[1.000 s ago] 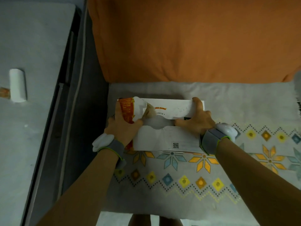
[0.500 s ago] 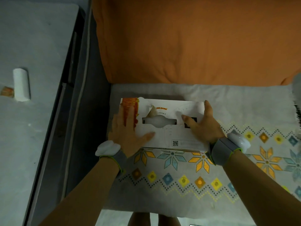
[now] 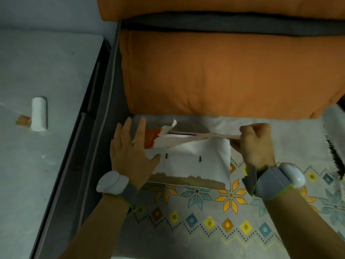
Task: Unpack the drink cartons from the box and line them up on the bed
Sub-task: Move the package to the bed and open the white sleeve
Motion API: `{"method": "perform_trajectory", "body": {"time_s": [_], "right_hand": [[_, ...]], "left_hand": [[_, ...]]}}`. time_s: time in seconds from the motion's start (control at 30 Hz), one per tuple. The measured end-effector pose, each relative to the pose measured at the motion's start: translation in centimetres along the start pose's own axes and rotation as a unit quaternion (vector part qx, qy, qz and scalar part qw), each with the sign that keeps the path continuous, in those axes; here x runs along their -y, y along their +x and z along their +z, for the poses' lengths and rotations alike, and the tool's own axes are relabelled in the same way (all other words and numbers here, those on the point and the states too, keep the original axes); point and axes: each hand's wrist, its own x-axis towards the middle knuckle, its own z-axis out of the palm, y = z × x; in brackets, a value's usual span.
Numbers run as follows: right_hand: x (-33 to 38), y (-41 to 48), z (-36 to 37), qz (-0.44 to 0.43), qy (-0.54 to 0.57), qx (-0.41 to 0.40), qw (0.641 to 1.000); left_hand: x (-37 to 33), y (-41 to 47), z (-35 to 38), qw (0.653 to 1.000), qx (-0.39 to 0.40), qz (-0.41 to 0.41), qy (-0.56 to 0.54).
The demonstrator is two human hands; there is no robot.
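On the pale floor at far left lies a small white roll [image 3: 39,114] with a scrap of orange paper [image 3: 23,120] just beside it, both well apart from the work. Beside the dark bed frame [image 3: 87,146], the left hand [image 3: 130,152] lies flat and open, fingers spread, pressing down the orange-printed end of a white cardboard box [image 3: 188,165] that rests on the patterned bedspread [image 3: 196,221] in front of an orange pillow [image 3: 224,71]. A torn strip [image 3: 201,137] of the box's top runs from that end across to the right hand [image 3: 256,144], which is closed around the strip's far end, pinching it taut. The near edge of the box shows ragged brown card where it has been ripped. No drink cartons are visible; whether the slot along the top exposes any cannot be told. The card looks thin and light and tears readily, so the box is likely to crumple if squeezed; the firmer hold is probably at its short ends. The cartons inside, if full, would be heavier and stiff, best taken by their flat sides.
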Motion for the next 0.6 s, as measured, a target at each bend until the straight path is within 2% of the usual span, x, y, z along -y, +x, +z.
{"method": "perform_trajectory", "body": {"time_s": [0.13,0.23,0.37,0.43,0.5,0.53,0.6], "right_hand": [[1.3,0.3,1.1,-0.016,0.093,-0.028,0.995],[0.9,0.9,2.3,-0.041,0.156,0.021,0.987],[-0.2,1.5,4.3,-0.081,0.085,0.12,0.986],[-0.6,1.9,5.4,-0.094,0.004,0.188,0.978],[-1.1,2.6,6.2,-0.096,-0.087,0.243,0.961],[-1.2,2.9,6.5,-0.111,-0.158,0.264,0.945],[-1.6,3.4,6.8,-0.166,-0.322,0.29,0.886]], "left_hand": [[-1.6,0.7,-1.8,0.997,-0.043,-0.041,-0.04],[-2.3,0.1,-1.7,0.994,-0.071,-0.059,-0.049],[-2.3,-1.5,0.2,0.993,-0.109,-0.043,-0.019],[-2.4,-1.6,1.5,0.998,-0.066,-0.025,-0.005],[-2.5,-1.1,3.4,0.999,0.03,0.02,0.028],[-2.6,-0.6,4.4,0.994,0.086,0.041,0.045],[-2.5,0.7,6.3,0.979,0.176,0.073,0.071]]}}
